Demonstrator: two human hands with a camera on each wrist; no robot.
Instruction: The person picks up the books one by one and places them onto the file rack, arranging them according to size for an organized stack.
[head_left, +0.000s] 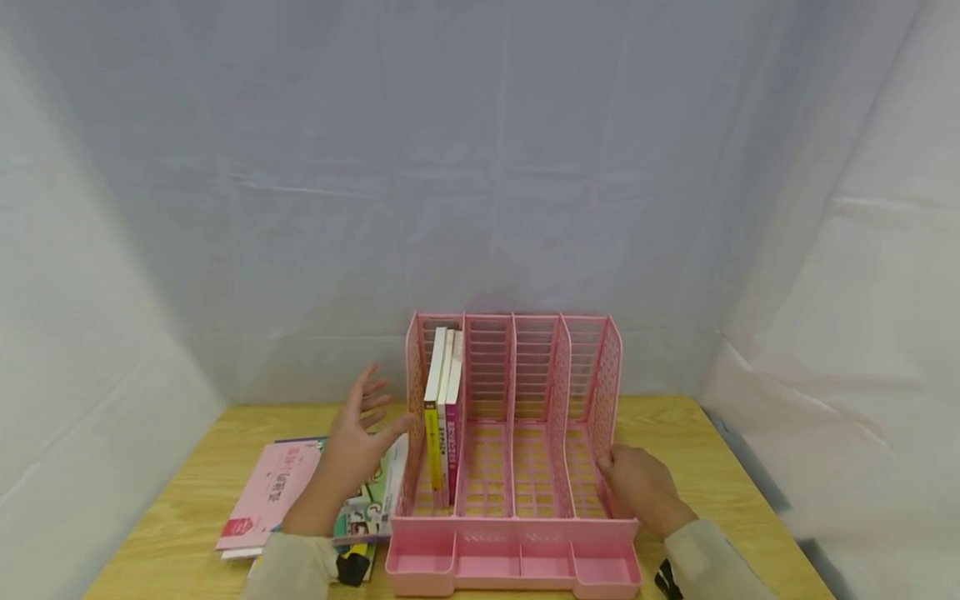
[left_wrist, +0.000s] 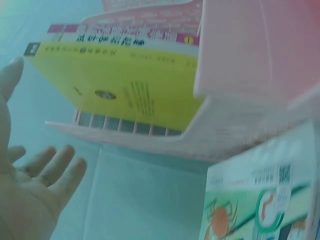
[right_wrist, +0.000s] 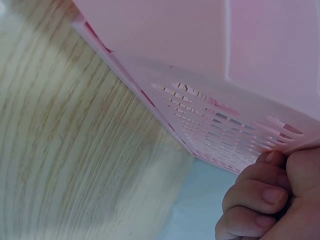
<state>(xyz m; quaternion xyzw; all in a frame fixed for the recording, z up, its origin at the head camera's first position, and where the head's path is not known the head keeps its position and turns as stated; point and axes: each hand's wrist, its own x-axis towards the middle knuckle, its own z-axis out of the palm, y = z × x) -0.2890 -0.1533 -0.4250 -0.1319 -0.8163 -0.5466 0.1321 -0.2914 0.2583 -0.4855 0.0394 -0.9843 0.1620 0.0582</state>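
A pink plastic book rack (head_left: 512, 533) with upright dividers and a front tray stands on the table. In its leftmost slot stand three books: a yellow one (head_left: 432, 454), a white one (head_left: 443, 442) and a magenta-spined one (head_left: 452, 454). The left hand (head_left: 356, 446) hovers just left of the rack, over the book pile, its fingers spread and holding nothing. In the left wrist view that hand (left_wrist: 35, 195) is apart from the yellow book (left_wrist: 120, 87). The right hand (head_left: 641, 487) pinches the front edge of the rack's right side panel (right_wrist: 210, 120), its fingers curled.
Left of the rack lies a loose pile of books, with a pink cover (head_left: 277, 487) and a green illustrated cover (head_left: 371, 500) on top. Wood-grain table (head_left: 697, 442) surrounds the rack. Pale sheeting (head_left: 480, 167) hangs behind and on both sides.
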